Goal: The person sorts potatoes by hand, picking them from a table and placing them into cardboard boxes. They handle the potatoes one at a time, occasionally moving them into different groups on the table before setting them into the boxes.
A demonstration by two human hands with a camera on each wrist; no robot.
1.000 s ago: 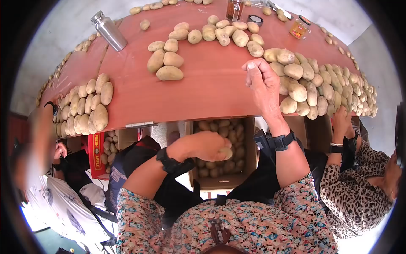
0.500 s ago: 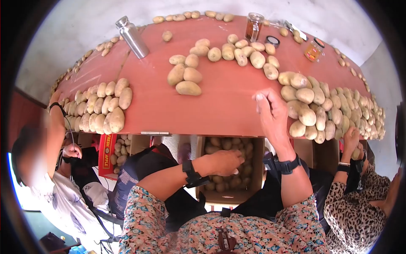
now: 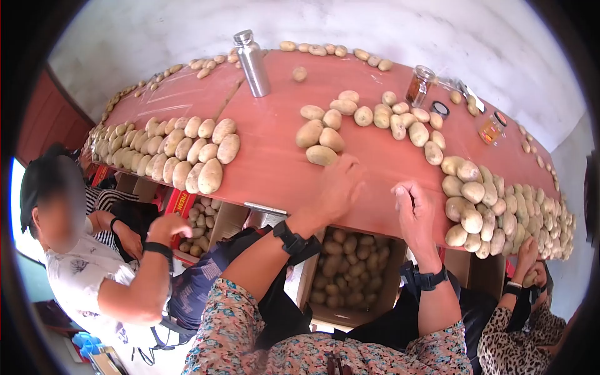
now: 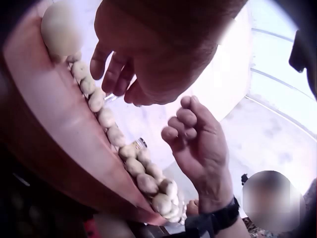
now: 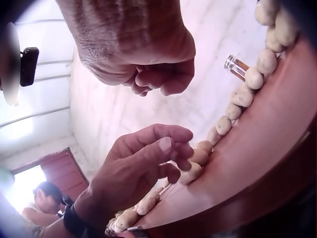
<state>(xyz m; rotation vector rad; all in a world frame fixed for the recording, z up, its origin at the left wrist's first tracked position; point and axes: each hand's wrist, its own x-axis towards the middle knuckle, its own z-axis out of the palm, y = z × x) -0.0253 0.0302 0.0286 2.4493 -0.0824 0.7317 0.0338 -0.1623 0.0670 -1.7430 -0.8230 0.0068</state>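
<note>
My left hand (image 3: 334, 190) is over the near part of the red table (image 3: 281, 181), fingers loosely bent and holding nothing. In the head view its fingertips overlap the edge of the lowest potato (image 3: 320, 155) of a small cluster. The right wrist view shows this left hand (image 5: 138, 158) beside potatoes too. My right hand (image 3: 415, 209) is raised at the table's front edge, left of a large potato pile (image 3: 494, 206). Its fingers curl in toward the palm with nothing visible in them, as the left wrist view shows of that right hand (image 4: 198, 144).
A cardboard box (image 3: 359, 317) of potatoes sits below the table edge, between my knees. Stacked potatoes (image 3: 181, 150) line the table's left. A steel bottle (image 3: 252, 65), a glass mug (image 3: 420, 86) and a jar (image 3: 492, 128) stand farther back. People sit on both sides.
My left hand has risen from over the potato box to the table near the cluster. My right hand keeps its curled pose. The head view has shifted, and the person at left has lowered an arm.
</note>
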